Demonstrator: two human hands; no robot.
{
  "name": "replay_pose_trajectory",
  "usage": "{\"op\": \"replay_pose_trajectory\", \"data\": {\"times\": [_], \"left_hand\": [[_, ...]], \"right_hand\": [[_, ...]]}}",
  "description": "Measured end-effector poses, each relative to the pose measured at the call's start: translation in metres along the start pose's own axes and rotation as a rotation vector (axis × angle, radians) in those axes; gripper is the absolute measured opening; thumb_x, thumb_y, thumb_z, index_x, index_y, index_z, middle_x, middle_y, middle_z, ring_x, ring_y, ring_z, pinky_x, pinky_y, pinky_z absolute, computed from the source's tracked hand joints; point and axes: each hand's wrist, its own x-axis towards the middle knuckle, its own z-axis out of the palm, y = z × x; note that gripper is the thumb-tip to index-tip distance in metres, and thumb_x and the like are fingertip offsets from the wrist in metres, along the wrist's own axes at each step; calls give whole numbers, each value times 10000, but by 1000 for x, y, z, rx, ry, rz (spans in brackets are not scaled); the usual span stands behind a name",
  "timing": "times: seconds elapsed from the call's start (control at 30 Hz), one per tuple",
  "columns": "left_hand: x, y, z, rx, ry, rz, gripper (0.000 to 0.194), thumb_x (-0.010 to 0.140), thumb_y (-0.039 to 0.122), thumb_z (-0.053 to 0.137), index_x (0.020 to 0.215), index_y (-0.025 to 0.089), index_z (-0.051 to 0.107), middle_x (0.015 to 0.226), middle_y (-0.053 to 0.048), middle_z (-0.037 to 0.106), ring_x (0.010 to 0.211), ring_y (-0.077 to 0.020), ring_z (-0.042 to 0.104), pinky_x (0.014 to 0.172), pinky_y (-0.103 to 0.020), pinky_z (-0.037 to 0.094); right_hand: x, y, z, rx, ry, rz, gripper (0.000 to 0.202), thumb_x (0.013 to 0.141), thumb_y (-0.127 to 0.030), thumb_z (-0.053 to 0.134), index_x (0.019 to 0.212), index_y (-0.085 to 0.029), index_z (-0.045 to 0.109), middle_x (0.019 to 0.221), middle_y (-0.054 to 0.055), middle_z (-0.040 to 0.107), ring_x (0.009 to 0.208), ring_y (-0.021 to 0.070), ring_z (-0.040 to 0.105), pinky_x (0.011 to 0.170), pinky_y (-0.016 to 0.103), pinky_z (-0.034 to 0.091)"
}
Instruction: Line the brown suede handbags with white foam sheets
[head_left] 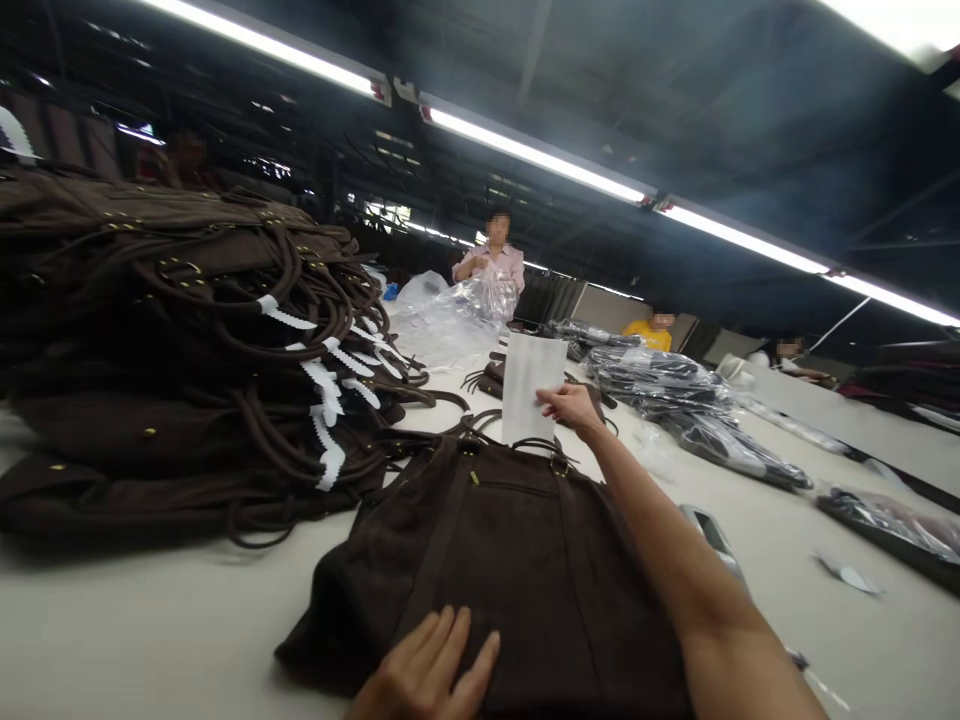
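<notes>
A dark brown handbag [510,560] lies flat in front of me, its handles pointing away from me. My left hand [431,665] rests on the lower part of the bag, fingers stretched out. Past the bag's top edge, my right hand [571,405] pinches the right side of a white sheet [529,385], which stands upright above the handles. A small zip pull [474,479] shows near the bag's top seam.
To the left rises a tall stack of brown bags [187,300] with white strips on their handles. Plastic-wrapped bags [675,390] lie at the right on the pale table [150,620]. A co-worker [491,262] handles clear plastic [457,310] at the far end.
</notes>
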Motion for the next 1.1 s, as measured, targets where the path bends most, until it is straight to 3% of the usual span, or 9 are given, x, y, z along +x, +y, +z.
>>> {"op": "replay_pose_trajectory", "data": {"times": [0.13, 0.27, 0.37, 0.5, 0.6, 0.77, 0.93, 1.03, 1.1], "left_hand": [[19, -8, -5, -11, -108, 74, 399, 920, 108, 426, 1278, 206, 571, 1068, -117, 712, 941, -194, 689, 842, -321, 558], [23, -8, -4, 0, -173, 104, 425, 887, 56, 466, 1281, 185, 557, 1061, -135, 694, 926, -201, 685, 840, -343, 558], [24, -7, -7, -15, -225, 110, 451, 871, 32, 480, 1292, 182, 544, 1075, -139, 680, 934, -204, 673, 844, -357, 549], [29, -10, -16, -67, -322, 125, 467, 864, 34, 496, 1307, 178, 531, 1080, -143, 666, 946, -209, 660, 833, -348, 545], [33, -14, -22, -92, -376, 139, 485, 872, 39, 484, 1328, 202, 514, 1064, -112, 661, 889, -180, 659, 798, -310, 546], [36, -14, -24, -128, -457, 126, 477, 884, 39, 461, 1336, 183, 503, 1037, -105, 659, 903, -185, 653, 815, -324, 546], [37, -17, -34, -185, -543, 103, 521, 877, 87, 495, 1387, 178, 444, 1131, -113, 638, 997, -199, 631, 870, -332, 521], [54, -30, -52, -379, -703, 73, 637, 813, 233, 645, 1408, 185, 423, 1281, -130, 585, 1129, -235, 590, 935, -328, 490], [76, -42, -62, -537, -839, 41, 546, 826, 340, 654, 1337, 213, 511, 1258, -99, 617, 1095, -221, 614, 900, -288, 491]], "right_hand": [[-85, 5, -15, -237, -160, -144, 177, 699, -296, 787, 664, -130, 734, 605, 65, 688, 619, 200, 647, 596, 250, 463], [-165, 37, -4, -703, -236, -387, 168, 796, -169, 654, 884, -231, 783, 972, 47, 748, 906, 249, 667, 798, 295, 485], [-201, 56, 11, -735, -245, -391, 324, 803, -63, 574, 990, -243, 768, 1152, 30, 701, 991, 236, 630, 865, 303, 481], [-215, 69, 20, -695, -191, -486, 359, 873, -88, 500, 1112, -225, 729, 1286, 46, 628, 1127, 267, 533, 965, 381, 441], [-216, 77, 22, -514, -204, -569, 388, 837, -56, 514, 1124, -207, 725, 1222, 55, 666, 1103, 245, 549, 990, 392, 442], [-221, 88, 25, -236, -287, -477, 427, 772, -20, 530, 1089, -215, 738, 1137, 52, 705, 1021, 201, 617, 944, 360, 501], [-227, 87, 22, -325, -363, -443, 569, 689, 36, 498, 1157, -211, 708, 1223, 57, 661, 1113, 204, 603, 1025, 373, 451], [-233, 84, 18, -380, -394, -455, 614, 726, 28, 455, 1234, -247, 661, 1345, 51, 575, 1221, 205, 542, 1083, 383, 398], [-236, 83, 17, -386, -424, -436, 653, 724, 39, 427, 1251, -277, 648, 1404, 29, 520, 1285, 201, 489, 1121, 382, 355]]}}
